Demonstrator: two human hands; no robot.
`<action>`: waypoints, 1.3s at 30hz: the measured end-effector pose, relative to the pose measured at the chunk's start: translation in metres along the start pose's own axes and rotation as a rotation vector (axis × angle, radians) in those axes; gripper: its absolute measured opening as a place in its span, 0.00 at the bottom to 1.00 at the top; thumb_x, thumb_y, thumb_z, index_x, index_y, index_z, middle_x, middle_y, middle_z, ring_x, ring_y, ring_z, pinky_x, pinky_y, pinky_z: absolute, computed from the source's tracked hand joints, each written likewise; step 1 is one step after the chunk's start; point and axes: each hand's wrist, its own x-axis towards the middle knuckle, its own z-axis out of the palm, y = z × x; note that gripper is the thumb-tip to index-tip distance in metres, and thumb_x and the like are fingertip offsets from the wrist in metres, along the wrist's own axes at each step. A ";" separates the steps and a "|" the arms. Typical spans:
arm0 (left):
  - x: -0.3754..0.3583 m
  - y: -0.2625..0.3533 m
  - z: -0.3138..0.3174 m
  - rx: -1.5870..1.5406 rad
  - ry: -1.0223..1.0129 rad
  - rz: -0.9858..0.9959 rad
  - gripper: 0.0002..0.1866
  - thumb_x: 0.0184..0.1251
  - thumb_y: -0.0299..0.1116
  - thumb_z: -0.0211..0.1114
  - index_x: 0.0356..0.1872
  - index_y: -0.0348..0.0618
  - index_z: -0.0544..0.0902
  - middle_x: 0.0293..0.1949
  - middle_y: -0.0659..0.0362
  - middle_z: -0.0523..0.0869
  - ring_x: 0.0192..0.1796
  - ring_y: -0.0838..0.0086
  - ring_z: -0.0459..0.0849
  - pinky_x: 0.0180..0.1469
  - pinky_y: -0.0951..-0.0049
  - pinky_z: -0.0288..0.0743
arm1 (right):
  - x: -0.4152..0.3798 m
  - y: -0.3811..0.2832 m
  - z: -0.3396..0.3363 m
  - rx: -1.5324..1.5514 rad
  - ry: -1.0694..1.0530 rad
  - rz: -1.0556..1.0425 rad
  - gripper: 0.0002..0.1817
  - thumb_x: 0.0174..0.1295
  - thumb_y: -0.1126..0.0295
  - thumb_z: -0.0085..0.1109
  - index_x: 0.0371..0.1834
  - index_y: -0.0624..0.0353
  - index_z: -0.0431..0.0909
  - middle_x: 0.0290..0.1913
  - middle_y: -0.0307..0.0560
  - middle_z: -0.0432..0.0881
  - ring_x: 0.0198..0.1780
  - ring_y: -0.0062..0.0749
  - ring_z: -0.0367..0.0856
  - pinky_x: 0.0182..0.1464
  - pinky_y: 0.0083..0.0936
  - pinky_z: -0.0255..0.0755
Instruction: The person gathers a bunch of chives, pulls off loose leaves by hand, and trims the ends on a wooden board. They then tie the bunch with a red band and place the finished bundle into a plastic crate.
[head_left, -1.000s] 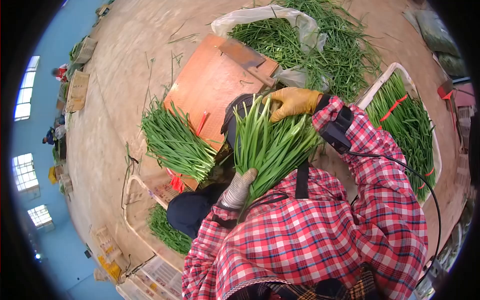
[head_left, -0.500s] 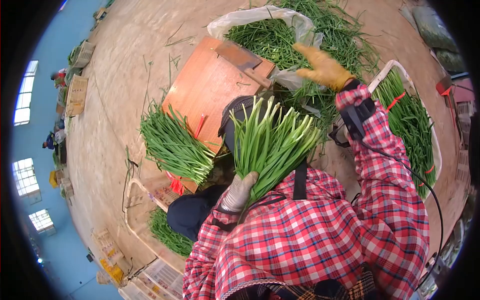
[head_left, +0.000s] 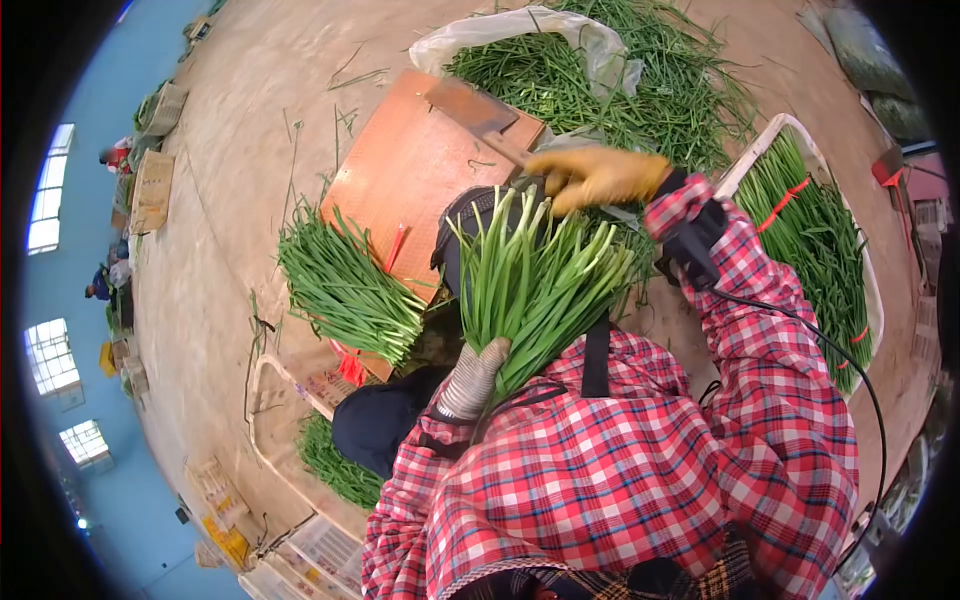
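Note:
My left hand (head_left: 474,382), in a pale knitted glove, is closed around the lower part of a bunch of garlic chives (head_left: 535,290), its pale stem ends fanned upward. Above those ends is my right hand (head_left: 600,180) in a yellow glove, slightly blurred, fingers stretched leftward and holding nothing. Its fingertips come right up to the wooden handle of a cleaver (head_left: 470,106), which lies on a reddish-brown board (head_left: 375,150). A second bunch of chives (head_left: 350,285) rests across the board's near left corner, beside red ties (head_left: 350,366).
Loose green trimmings (head_left: 660,80) spill around a clear plastic bag (head_left: 520,22) beyond the board. To the right stands a white-rimmed crate (head_left: 876,300) of chives tied with red bands. Another crate (head_left: 265,425) holds greens at lower left. Several people and baskets (head_left: 165,108) line the far wall.
My right hand has swung left and slightly down, from over the loose trimmings to beside the cleaver handle. My left hand keeps its hold on the chives, nearly still.

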 end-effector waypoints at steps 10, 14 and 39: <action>-0.005 -0.020 -0.029 -0.130 0.168 -0.042 0.31 0.69 0.47 0.61 0.65 0.37 0.66 0.58 0.56 0.75 0.57 0.70 0.75 0.60 0.70 0.69 | -0.017 0.056 -0.051 0.552 0.364 0.130 0.20 0.66 0.53 0.58 0.29 0.60 0.80 0.27 0.35 0.79 0.20 0.15 0.68 0.20 0.17 0.62; -0.001 -0.023 -0.030 -0.092 0.152 -0.055 0.31 0.68 0.46 0.61 0.65 0.38 0.65 0.58 0.56 0.76 0.57 0.71 0.75 0.60 0.71 0.68 | -0.029 0.009 -0.026 0.303 0.078 0.104 0.20 0.66 0.57 0.57 0.50 0.61 0.79 0.45 0.46 0.82 0.47 0.28 0.79 0.50 0.24 0.73; 0.001 -0.007 -0.011 -0.057 0.081 -0.041 0.22 0.66 0.38 0.61 0.58 0.39 0.72 0.40 0.65 0.77 0.41 0.80 0.72 0.47 0.77 0.70 | 0.009 -0.064 -0.019 -0.201 -0.420 0.063 0.15 0.56 0.66 0.65 0.45 0.60 0.84 0.34 0.44 0.86 0.38 0.29 0.84 0.40 0.27 0.76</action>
